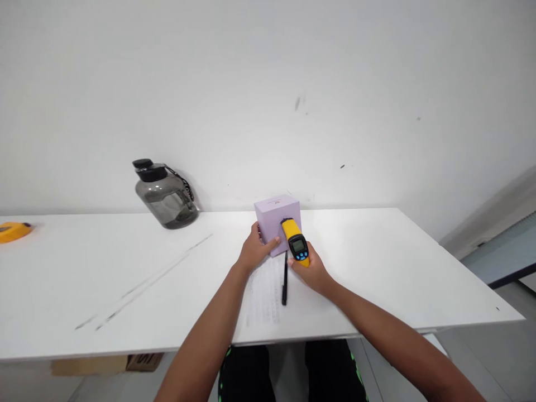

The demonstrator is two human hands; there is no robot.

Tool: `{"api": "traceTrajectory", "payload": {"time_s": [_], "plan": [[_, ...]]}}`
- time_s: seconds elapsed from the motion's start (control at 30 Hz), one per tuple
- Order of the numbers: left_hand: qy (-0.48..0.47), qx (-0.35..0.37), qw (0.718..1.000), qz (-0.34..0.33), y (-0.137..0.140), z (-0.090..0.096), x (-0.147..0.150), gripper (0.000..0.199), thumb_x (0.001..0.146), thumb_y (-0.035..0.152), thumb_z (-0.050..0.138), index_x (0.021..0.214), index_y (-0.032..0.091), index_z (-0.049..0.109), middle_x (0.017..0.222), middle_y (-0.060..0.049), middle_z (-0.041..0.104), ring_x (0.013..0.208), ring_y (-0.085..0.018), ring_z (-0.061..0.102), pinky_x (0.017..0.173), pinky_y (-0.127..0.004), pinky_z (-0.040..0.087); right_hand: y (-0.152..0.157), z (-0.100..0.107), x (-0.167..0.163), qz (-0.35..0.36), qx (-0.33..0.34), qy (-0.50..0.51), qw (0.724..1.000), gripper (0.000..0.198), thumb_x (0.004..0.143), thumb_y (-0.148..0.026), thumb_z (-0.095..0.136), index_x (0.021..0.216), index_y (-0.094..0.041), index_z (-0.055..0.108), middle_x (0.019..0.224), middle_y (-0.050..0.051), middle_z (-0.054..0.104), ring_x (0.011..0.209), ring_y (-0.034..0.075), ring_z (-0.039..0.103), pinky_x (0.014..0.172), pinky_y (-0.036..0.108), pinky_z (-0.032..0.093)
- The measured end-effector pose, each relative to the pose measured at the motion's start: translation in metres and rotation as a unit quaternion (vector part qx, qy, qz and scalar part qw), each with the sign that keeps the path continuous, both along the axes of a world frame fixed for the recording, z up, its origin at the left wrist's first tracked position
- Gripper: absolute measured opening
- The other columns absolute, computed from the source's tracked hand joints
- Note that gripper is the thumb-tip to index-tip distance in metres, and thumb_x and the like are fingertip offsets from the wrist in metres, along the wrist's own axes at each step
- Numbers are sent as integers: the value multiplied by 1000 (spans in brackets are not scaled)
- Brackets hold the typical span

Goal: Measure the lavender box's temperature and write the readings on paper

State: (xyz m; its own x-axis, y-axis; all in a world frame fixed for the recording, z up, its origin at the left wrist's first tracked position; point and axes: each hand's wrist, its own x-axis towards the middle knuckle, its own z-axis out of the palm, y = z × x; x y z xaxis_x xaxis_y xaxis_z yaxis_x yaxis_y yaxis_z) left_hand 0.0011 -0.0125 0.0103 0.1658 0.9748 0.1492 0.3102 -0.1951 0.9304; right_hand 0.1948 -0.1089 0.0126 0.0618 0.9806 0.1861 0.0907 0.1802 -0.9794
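Observation:
A lilac box [270,220] stands near the back of the white table, slightly tilted. My left hand [254,248] grips its left side, thumb on the front face and fingers round the side. In my right hand [313,271] is a yellow and black infrared thermometer [296,240], its nose pointing at the box's front; whether they touch I cannot tell. Its small grey screen and blue buttons face me. Below the box a black pen [285,285] lies on a sheet of paper [262,301] covered with faint writing.
A grey see-through water bottle [165,198] with a black lid leans at the back left by the wall. At the far left lies a yellow tape measure [14,230]. The table [167,312] ends in front of my legs; a cardboard box [100,365] shows underneath.

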Motion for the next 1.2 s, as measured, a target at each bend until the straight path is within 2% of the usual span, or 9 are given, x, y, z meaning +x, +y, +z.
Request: {"api": "traceTrajectory", "payload": {"time_s": [0.2,0.4,0.63,1.2], "plan": [[-2,-7,1000,3,2,-3,0,94,76,62,82,150,24,40,148,-18,61,129,-32,64,106,-48,52,-11,14,-5,-116,18,-5,993,59,74,-47,75,124,-23,55,85,-1,66,74,19,60,68,34,53],[11,-2,1000,9,3,0,0,90,78,61,80,149,23,39,147,-17,61,128,-33,64,105,-50,52,-9,21,-2,-166,32,26,985,49,77,-50,74,117,-24,59,93,1,67,82,21,63,76,36,54],[-3,-3,1000,8,5,-1,0,89,77,60,81,147,22,40,143,-17,62,127,-32,65,104,-50,54,-2,15,2,-167,-4,47,985,51,78,-54,74,115,-24,58,90,1,64,79,21,62,70,35,51],[-14,-11,1000,-1,4,-1,1,88,77,62,80,145,23,40,146,-17,60,127,-32,63,103,-48,54,-1,12,2,-160,-33,49,985,52,76,-56,76,112,-25,57,91,0,64,76,19,60,67,34,49]]}}
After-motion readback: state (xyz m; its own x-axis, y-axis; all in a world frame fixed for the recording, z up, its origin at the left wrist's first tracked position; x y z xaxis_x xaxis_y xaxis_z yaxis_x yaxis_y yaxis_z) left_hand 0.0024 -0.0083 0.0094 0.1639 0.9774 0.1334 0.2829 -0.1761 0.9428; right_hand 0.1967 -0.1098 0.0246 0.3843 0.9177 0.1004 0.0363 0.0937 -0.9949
